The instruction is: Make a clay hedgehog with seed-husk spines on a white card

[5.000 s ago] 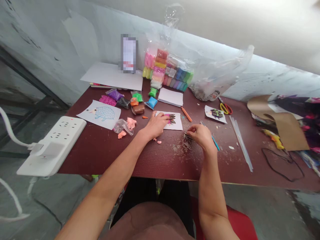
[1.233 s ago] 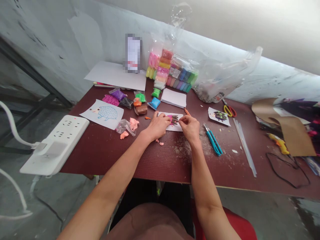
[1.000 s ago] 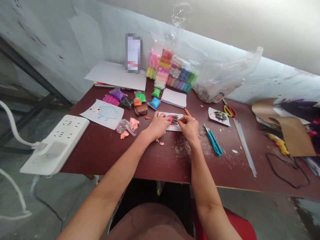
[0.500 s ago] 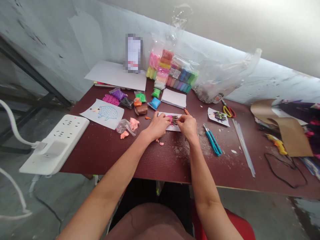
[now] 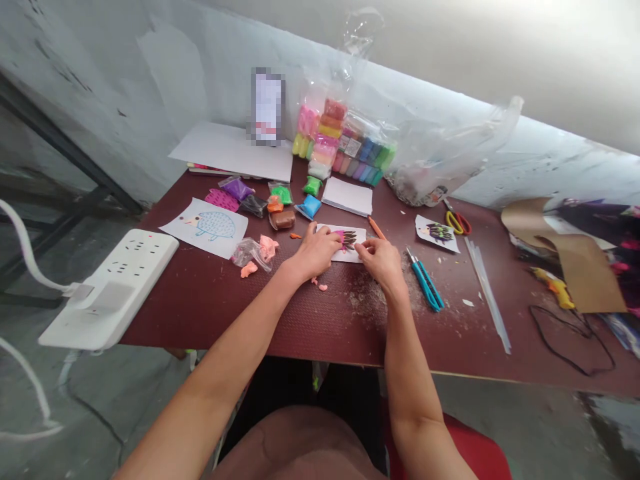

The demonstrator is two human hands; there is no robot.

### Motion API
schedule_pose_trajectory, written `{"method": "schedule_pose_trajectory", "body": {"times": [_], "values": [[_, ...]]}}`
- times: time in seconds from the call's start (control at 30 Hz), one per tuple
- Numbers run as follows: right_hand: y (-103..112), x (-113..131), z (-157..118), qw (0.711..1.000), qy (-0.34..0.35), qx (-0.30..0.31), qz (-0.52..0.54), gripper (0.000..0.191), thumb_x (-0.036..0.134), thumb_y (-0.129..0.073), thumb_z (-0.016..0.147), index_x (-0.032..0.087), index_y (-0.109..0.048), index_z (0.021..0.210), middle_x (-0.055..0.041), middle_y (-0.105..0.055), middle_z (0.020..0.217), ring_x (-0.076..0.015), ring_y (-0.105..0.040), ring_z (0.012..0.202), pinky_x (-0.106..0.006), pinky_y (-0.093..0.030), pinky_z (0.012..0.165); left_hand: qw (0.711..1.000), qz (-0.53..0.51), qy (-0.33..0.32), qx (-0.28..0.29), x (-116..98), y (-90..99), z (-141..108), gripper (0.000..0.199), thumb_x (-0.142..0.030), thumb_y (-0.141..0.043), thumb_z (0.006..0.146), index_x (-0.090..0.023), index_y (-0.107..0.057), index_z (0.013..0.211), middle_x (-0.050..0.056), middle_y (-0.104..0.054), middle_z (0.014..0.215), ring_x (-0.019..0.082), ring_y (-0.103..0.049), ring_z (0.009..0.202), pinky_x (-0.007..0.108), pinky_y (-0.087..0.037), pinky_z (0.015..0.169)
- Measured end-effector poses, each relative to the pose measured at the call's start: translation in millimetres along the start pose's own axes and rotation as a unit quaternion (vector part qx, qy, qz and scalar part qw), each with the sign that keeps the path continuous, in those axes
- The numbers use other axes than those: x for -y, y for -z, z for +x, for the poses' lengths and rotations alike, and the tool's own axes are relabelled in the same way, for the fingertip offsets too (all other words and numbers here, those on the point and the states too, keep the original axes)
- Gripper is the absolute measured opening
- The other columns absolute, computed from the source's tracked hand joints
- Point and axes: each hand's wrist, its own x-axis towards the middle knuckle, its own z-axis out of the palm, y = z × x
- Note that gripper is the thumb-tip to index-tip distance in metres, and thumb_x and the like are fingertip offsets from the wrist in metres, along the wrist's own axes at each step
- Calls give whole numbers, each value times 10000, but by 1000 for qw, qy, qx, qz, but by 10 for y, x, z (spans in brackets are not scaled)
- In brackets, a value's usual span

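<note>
A small white card lies on the table, bearing a pink clay shape with several dark, pointed spines fanned to the right. My left hand rests over the card's left side, fingers spread and fingertips by the pink clay. At the card's right edge, my right hand has its thumb and forefinger drawn together near the spine tips; anything between them is too small to make out. Just beyond that hand lies an orange-brown pencil-like stick. Pale pink clay crumbs sit below the card.
To the left are a hedgehog drawing, peach clay and bagged clay. To the right lie a teal cutter, a finished hedgehog card, scissors, clear glue sticks and a yellow glue gun. A power strip juts at left.
My right hand has drawn back slightly to the right from the spines, uncovering more of them and the orange-brown stick. My left hand stays in place on the card.
</note>
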Motion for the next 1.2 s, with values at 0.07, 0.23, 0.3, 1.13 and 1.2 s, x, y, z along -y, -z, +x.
{"method": "schedule_pose_trajectory", "body": {"times": [0.07, 0.23, 0.3, 1.13, 1.2], "values": [[-38, 21, -17, 1000, 5, 15, -15, 289, 406, -624, 970, 195, -818, 934, -94, -813, 881, -238, -732, 847, -297, -427, 720, 1000, -1, -3, -5, 3, -11, 1, 467, 7, -507, 882, -264, -777, 1149, 41, -718, 1370, 275, -564, 1247, 534, -343, 1138], [-98, 83, -15, 998, 11, 27, -49, 331, 377, -571, 1001, 171, -828, 964, -144, -812, 946, -262, -747, 904, -314, -423, 715, 1000, 2, -1, 1, -2, -8, 3, 447, 4, -507, 880, -241, -776, 1141, 49, -726, 1354, 282, -568, 1248, 536, -344, 1139], [-96, 93, -10, 998, 8, 34, -56, 325, 366, -561, 1008, 176, -822, 978, -139, -813, 969, -259, -744, 924, -306, -422, 720, 1000, 2, -1, 3, -7, 3, 3, 440, 3, -503, 885, -231, -775, 1140, 50, -726, 1359, 284, -567, 1255, 536, -344, 1143], [-190, 76, 79, 999, 17, 22, -46, 259, 281, -574, 957, 152, -794, 914, -117, -797, 898, -230, -700, 836, -294, -415, 713, 1000, 6, -5, -5, -3, -21, 3, 433, 1, -514, 872, -239, -771, 1126, 54, -726, 1344, 280, -564, 1242, 527, -342, 1123], [-179, 44, 69, 999, 14, 17, -29, 264, 310, -589, 955, 154, -794, 900, -111, -796, 882, -224, -692, 816, -292, -400, 698, 1000, 6, -4, -4, -2, -25, 3, 448, 7, -511, 867, -239, -772, 1137, 53, -724, 1351, 280, -568, 1244, 532, -345, 1125]]}}
